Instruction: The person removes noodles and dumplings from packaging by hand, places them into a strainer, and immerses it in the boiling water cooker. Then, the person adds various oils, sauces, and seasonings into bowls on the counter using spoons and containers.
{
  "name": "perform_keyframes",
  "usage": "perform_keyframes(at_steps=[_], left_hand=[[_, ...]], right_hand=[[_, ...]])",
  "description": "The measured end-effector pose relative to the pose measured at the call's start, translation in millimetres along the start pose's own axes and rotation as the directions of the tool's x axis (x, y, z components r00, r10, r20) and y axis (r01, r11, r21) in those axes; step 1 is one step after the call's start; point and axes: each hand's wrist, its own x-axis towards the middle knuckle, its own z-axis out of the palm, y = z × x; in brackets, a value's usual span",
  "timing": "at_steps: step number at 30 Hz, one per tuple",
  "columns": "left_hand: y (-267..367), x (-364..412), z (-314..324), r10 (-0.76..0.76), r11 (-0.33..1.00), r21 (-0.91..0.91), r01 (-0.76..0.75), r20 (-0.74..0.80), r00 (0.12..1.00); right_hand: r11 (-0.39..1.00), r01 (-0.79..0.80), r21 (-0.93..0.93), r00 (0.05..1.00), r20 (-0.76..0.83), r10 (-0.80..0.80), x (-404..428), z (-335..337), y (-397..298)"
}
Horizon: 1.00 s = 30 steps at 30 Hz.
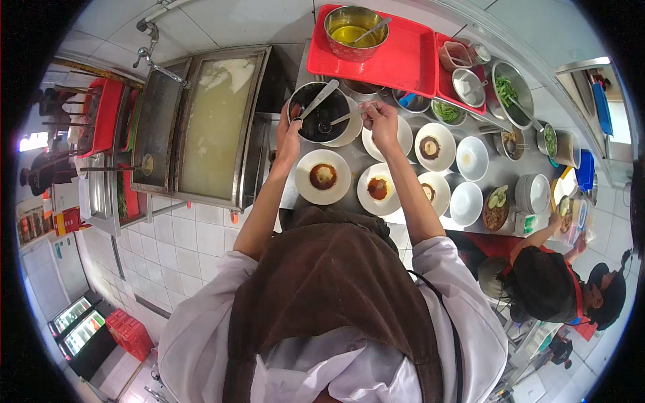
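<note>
My left hand (291, 139) grips the rim of a metal bowl (297, 94) of dark liquid, tilted over the counter; a metal spoon handle (322, 95) slants up out of it. With my right hand (381, 121) I hold a small ladle (345, 118), its round end at the dark liquid. Just below the metal bowl stands a white bowl (305, 187) with brown sauce and a pale dab in its bottom. Further white bowls, one with reddish-brown sauce (378, 188) and one with dark sauce (430, 147), stand to the right. Another white bowl lies partly hidden behind the metal bowl.
A red tray (403, 55) with a metal bowl of yellow oil (354, 36) is at the back. Bowls of green vegetables (505, 90) and stacked white bowls (533, 194) stand right. At left is a vat of cloudy liquid (214, 141). A co-worker (546, 284) works at far right.
</note>
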Motion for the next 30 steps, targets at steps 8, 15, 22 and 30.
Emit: perform_keyframes(at_steps=[8, 15, 22, 30], left_hand=[[-7, 1, -17, -0.03, 0.999, -0.023, 0.03, 0.009, 1.0], [-12, -5, -35, -0.083, 0.995, -0.061, 0.078, -0.078, 0.994], [-13, -13, -57, -0.191, 0.981, 0.004, 0.196, -0.199, 0.961], [-19, -21, -66, -0.232, 0.972, -0.015, 0.234, -0.205, 0.951]], right_hand=[[0.993, 0.03, 0.112, 0.998, -0.055, -0.024, 3, -15, -9], [0.993, 0.052, 0.101, 0.995, -0.095, -0.043, 11, -31, -7], [0.992, 0.115, -0.056, 0.99, -0.072, -0.119, 16, -24, 29], [0.678, 0.525, -0.514, 0.85, 0.283, -0.444, -9, -20, 35]])
